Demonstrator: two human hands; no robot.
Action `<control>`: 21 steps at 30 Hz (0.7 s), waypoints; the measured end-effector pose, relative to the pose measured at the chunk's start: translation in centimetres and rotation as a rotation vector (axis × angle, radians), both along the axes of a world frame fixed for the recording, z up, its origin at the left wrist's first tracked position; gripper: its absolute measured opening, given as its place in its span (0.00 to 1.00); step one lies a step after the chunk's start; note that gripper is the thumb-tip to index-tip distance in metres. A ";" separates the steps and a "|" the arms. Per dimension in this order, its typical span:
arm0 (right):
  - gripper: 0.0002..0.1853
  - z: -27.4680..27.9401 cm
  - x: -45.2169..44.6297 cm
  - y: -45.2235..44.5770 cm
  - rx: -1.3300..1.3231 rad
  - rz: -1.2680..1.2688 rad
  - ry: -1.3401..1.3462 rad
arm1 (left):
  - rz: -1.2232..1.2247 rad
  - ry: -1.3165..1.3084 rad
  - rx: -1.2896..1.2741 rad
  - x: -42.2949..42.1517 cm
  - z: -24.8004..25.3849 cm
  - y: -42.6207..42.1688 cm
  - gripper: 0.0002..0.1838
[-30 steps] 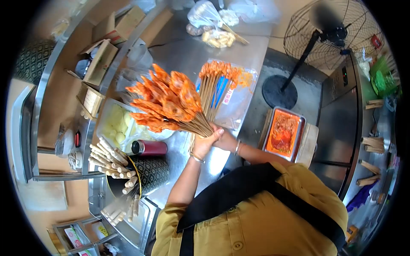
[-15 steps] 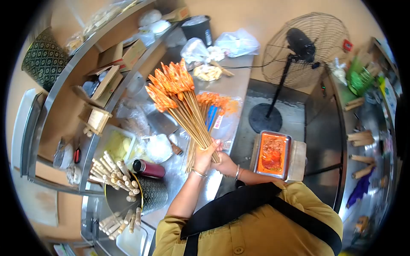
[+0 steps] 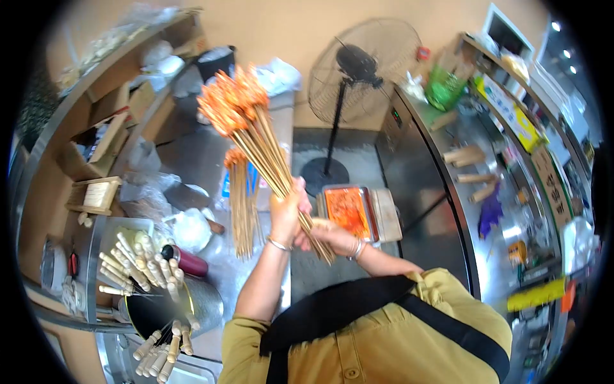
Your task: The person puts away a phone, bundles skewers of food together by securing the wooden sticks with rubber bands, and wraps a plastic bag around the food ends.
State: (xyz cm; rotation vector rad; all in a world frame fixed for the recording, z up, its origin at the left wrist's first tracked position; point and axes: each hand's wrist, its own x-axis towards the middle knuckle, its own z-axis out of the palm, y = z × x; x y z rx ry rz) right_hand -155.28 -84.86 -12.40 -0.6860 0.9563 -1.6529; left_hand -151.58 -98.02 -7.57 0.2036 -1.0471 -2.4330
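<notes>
A thick bundle of skewers (image 3: 259, 150), bare sticks below and orange-red sauced pieces at the top, is held up at a tilt in both my hands. My left hand (image 3: 286, 208) is closed around the sticks partway down. Below it, my right hand (image 3: 325, 235) is closed about the lower sticks, whose ends stick out beneath; its fingertips are partly hidden. More sauced skewers (image 3: 242, 205) lie on the steel table (image 3: 240, 281) left of my hands. Right of them sits a metal tray (image 3: 348, 211) of red-orange sauce.
A bucket (image 3: 208, 307) of wooden-handled skewers stands at the left, beside a dark red flask (image 3: 185, 260). Ahead is a standing fan (image 3: 355, 64). Shelves (image 3: 105, 109) line the left, and a steel counter (image 3: 448, 153) runs along the right.
The view has turned to the right, showing more of the right counter. My hands and the bundle have swung from over the table toward its right edge. My right hand now sits lower on the sticks.
</notes>
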 end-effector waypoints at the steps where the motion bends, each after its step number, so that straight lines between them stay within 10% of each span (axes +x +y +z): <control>1: 0.25 -1.4 -0.8 1.3 -0.050 0.008 -0.067 | 0.003 0.036 -0.012 0.1 1.0 0.3 0.08; 6: 0.37 -4.1 1.1 4.8 0.057 -0.416 -0.877 | -0.028 0.087 -0.039 -0.5 1.3 1.9 0.09; 12: 0.38 -6.0 1.1 5.0 -0.064 -0.312 -0.958 | -0.063 0.048 -0.040 -0.9 0.2 3.5 0.08; 14: 0.37 -5.5 0.4 5.9 0.012 -0.359 -0.784 | -0.054 0.038 -0.003 -0.8 0.2 4.4 0.07; 21: 0.27 2.2 2.7 11.7 0.413 -0.608 1.117 | -0.092 -0.022 -0.126 -0.7 0.8 9.0 0.15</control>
